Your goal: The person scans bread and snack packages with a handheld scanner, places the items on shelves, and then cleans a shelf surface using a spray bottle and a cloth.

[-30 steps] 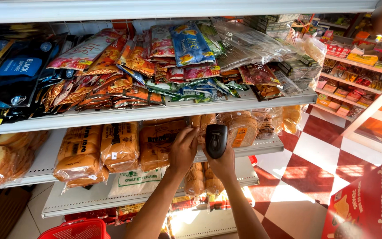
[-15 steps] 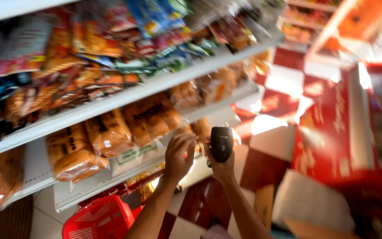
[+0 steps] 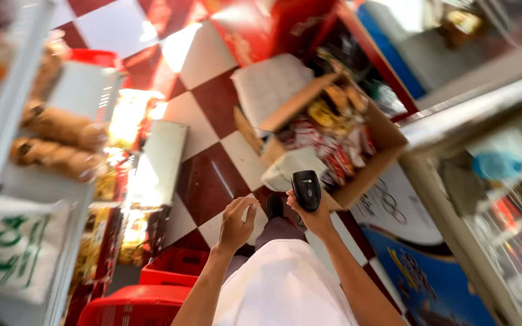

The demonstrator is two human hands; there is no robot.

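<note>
My right hand (image 3: pixel 311 216) grips a black handheld scanner (image 3: pixel 306 189) and holds it above the checkered floor. My left hand (image 3: pixel 237 223) hangs empty beside it, fingers apart and slightly curled, touching nothing. Just beyond the scanner sits an open cardboard box (image 3: pixel 371 172) filled with colourful snack packets. My white top fills the bottom middle of the view.
White shelves (image 3: pixel 70 199) with bagged bread loaves (image 3: pixel 61 140) run along the left. A red basket (image 3: pixel 137 303) stands on the red and white tiled floor (image 3: pixel 209 175) below my left arm. A counter with a blue panel (image 3: pixel 430 271) is at the right.
The view has swung away from the bread shelf down toward the floor and the box. My left hand has come off the shelf's packets; my right hand still holds the scanner.
</note>
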